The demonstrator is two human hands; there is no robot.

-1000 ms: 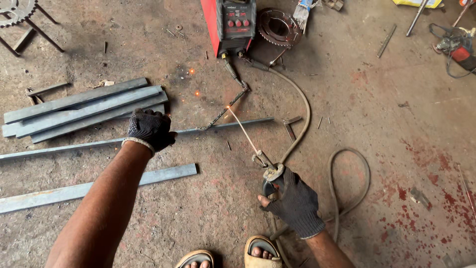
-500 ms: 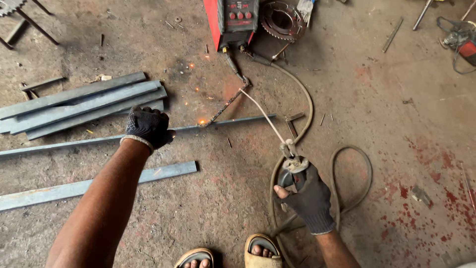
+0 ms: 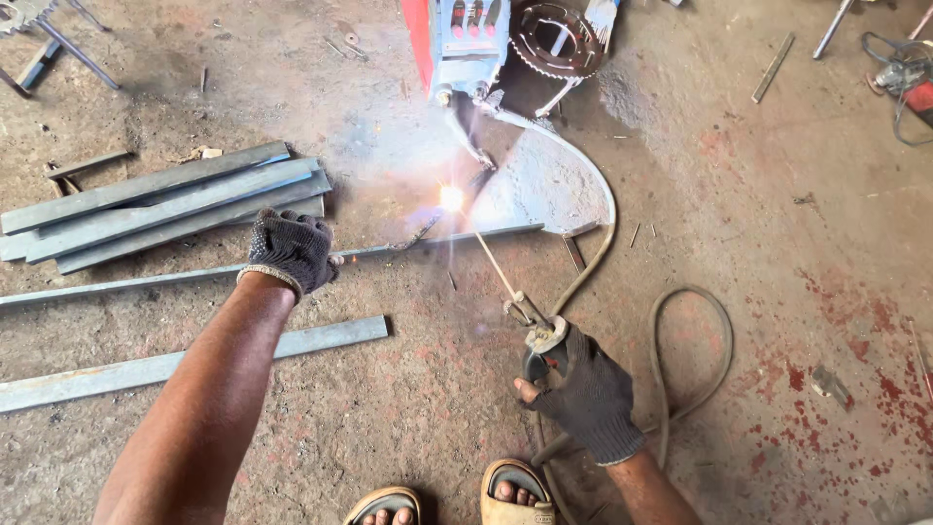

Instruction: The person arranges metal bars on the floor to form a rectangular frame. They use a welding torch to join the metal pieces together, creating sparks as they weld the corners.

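I saw the left hand (image 3: 290, 250), in a dark knit glove, pressing the long grey steel strip (image 3: 146, 282) flat to the concrete floor (image 3: 777, 243), steadying it. The right hand (image 3: 586, 391) clenched the electrode holder (image 3: 539, 331); ahead of that grip, its rod (image 3: 491, 258) sparked on the strip.

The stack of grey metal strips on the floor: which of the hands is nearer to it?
Left. The left hand presses a long thin bar just beside the stack of strips. The right hand grips the electrode holder, far across the floor from the stack.
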